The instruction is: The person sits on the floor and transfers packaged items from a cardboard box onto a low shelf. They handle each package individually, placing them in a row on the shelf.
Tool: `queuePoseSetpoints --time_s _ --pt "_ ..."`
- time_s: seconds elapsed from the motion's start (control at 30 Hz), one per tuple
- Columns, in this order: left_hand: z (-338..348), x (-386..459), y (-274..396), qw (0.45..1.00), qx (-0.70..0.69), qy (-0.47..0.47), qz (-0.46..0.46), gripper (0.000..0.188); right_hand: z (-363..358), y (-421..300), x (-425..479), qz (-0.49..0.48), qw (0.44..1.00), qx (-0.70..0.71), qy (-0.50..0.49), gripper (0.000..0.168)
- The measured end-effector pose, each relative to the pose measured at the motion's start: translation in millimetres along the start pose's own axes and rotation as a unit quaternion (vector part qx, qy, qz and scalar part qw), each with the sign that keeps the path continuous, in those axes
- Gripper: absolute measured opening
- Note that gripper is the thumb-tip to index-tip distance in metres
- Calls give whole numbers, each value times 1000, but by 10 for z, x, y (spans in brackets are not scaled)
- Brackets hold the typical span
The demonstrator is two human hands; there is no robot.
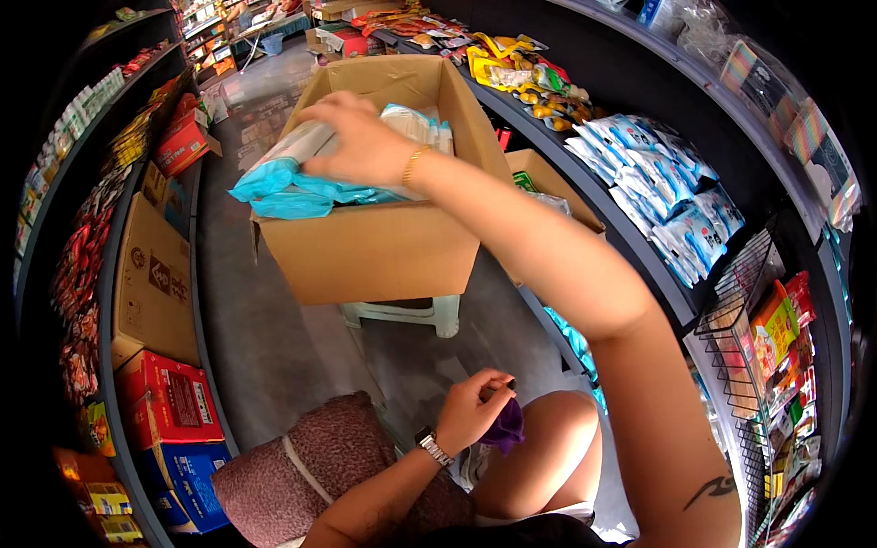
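My right hand (360,140), slightly blurred, grips a white-and-turquoise plastic packet (284,161) between thumb and fingers. That packet lies slanted across the left rim of an open cardboard carton (373,253). Beneath it, more turquoise packet ends (294,204) rest along the carton's near edge. Further inside are white packets (409,127) and slim items with light-blue caps (444,130). Low in the view, above my knee, my left hand (469,411) holds a bunched purple cloth (505,426). A small dark item (510,385) shows at its fingertips; what it is I cannot tell.
The carton sits on a pale plastic stool (404,315). Shelves flank the aisle, with blue-white packets (675,192) at right and boxes (168,397) at left. A wire basket (733,370) juts out at right. A rolled brown fleece (329,452) lies beside my left forearm.
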State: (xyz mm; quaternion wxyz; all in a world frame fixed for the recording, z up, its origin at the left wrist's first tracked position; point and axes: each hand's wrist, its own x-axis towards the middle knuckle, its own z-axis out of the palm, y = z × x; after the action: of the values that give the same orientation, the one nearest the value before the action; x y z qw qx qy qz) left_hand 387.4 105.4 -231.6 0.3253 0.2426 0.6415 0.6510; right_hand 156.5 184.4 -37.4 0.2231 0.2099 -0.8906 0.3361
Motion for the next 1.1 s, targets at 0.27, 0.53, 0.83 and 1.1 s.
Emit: queuePoseSetpoints --time_s 0.27,0.53,0.83,1.1 --pt "-5 -26 10 998 10 41 49 20 366 -304 344 -24 973 -90 -211 52" --pt "34 -17 -35 999 -10 27 35 18 477 -127 80 -100 983 -152 -12 25" --pt "2 -11 4 1000 -5 8 -2 18 -287 -236 -251 -164 959 63 223 34" --pt "30 -2 -88 999 -30 22 16 19 -519 -52 -1210 -126 971 -4 203 47"
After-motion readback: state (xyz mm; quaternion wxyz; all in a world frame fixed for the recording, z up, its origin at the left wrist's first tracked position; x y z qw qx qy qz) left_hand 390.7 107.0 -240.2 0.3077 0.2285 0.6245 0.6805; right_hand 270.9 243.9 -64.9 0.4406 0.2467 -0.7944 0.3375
